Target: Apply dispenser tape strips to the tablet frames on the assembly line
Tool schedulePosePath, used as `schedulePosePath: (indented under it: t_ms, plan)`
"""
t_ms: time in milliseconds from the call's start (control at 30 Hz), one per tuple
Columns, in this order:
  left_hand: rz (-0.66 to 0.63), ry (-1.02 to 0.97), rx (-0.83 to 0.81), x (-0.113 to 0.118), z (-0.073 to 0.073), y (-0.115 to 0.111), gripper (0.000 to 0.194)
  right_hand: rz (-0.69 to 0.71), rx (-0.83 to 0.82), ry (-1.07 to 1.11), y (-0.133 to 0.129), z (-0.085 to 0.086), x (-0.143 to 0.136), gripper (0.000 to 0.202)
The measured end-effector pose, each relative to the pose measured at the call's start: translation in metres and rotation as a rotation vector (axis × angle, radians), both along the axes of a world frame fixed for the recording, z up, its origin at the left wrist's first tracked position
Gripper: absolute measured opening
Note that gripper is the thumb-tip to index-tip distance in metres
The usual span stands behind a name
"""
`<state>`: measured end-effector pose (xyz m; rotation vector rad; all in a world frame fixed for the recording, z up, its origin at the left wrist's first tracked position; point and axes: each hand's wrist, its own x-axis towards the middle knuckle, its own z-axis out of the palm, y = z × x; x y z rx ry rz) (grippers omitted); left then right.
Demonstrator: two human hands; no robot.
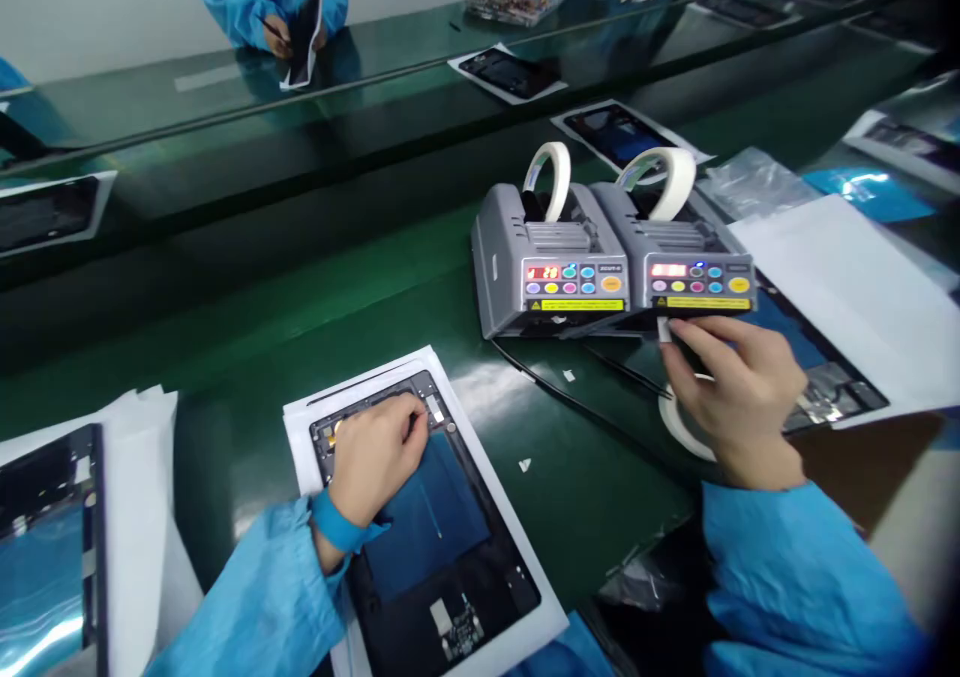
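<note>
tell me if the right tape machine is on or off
On: the right tape machine shows a lit red display on its front panel.

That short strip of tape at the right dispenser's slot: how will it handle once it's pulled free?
The tape strip, pinched by the right hand at the right tape dispenser, looks thin and small, so probably floppy and nearly weightless. Likely sticky, so it may cling to the fingertips or curl onto itself.

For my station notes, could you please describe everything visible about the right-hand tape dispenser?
The right dispenser is a grey plastic box standing upright on the green bench, flush against its twin. A white tape roll stands on top. Its front shows a red display, coloured buttons and a yellow label. The right hand pinches a tape strip at its outlet.
</note>
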<state>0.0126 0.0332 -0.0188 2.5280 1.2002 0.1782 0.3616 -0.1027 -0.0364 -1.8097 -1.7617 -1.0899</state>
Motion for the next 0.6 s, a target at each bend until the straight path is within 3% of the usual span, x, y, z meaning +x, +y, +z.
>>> schedulePosePath:
  t_ms: [100,167,233,300,433,533,600]
  plan:
    - [0.004,0.026,0.002,0.0,-0.001,-0.002,0.013,0.021,0.034,0.09,0.005,-0.001,-0.001,0.003]
    - [0.004,0.047,0.01,-0.002,-0.002,-0.004,0.013,0.008,0.077,0.18,0.004,-0.001,-0.003,0.008]
    - [-0.013,0.061,0.019,-0.004,-0.002,-0.006,0.025,-0.012,0.134,0.26,0.0,-0.001,-0.01,0.009]
    - [-0.114,0.116,0.067,-0.005,-0.001,-0.009,0.034,-0.01,0.187,0.29,-0.008,-0.001,-0.024,0.009]
    - [-0.324,0.323,0.219,-0.005,0.003,-0.016,0.04,0.126,0.099,0.303,-0.024,0.001,-0.064,0.021]
    - [-0.331,0.345,0.211,-0.006,0.005,-0.019,0.048,0.194,0.035,0.371,-0.028,0.003,-0.091,0.024]
    - [-0.302,0.279,0.118,-0.008,0.006,-0.019,0.049,0.239,-0.001,0.408,-0.027,0.003,-0.104,0.025]
